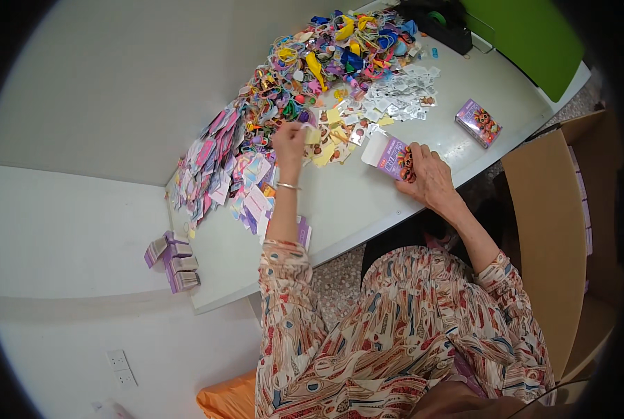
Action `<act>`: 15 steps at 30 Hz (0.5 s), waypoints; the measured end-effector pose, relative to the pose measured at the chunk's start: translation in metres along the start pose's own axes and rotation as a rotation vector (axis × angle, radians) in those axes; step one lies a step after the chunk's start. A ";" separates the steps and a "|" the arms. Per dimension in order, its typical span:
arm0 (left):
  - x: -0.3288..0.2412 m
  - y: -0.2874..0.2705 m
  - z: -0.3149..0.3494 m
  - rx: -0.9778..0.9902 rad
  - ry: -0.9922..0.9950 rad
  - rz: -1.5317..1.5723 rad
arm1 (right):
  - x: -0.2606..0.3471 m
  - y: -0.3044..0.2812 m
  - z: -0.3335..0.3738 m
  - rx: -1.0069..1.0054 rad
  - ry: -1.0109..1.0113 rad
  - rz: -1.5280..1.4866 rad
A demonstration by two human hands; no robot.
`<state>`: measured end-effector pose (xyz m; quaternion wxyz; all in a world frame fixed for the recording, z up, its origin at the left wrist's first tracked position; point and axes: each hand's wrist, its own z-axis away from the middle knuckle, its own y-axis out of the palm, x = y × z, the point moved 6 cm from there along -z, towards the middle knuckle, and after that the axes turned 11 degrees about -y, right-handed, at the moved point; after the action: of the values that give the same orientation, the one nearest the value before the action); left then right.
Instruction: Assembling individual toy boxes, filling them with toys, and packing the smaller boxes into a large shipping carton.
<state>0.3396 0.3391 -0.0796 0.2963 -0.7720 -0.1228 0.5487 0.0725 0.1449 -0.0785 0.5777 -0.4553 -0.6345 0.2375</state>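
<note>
My right hand (427, 178) holds a small purple printed box (392, 156) with its white flap open, resting on the white table (368, 202). My left hand (289, 140) reaches forward into the pile of small colourful items (312, 77) and pinches a small pale yellow piece (312, 135). A thin bangle sits on my left wrist. Yellow slips and tiny printed cards lie between the two hands.
A closed purple box (478, 122) lies to the right on the table. Flat pink and purple packets (214, 167) spread at the left. Several folded purple boxes (172, 262) stack at the table's left end. A brown cardboard carton (556, 230) stands at my right, a green panel (528, 35) beyond.
</note>
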 end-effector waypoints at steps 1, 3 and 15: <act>0.016 -0.003 -0.009 0.094 -0.247 0.226 | -0.001 0.000 0.000 0.002 0.006 0.000; 0.022 -0.008 -0.007 0.185 -0.353 0.314 | -0.004 0.001 0.000 -0.004 0.008 0.001; 0.026 -0.012 -0.028 0.244 -0.183 0.031 | -0.002 0.002 -0.002 -0.024 -0.012 0.032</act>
<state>0.3763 0.3537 -0.0865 0.3672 -0.6789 -0.0697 0.6320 0.0749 0.1442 -0.0807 0.5647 -0.4708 -0.6332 0.2419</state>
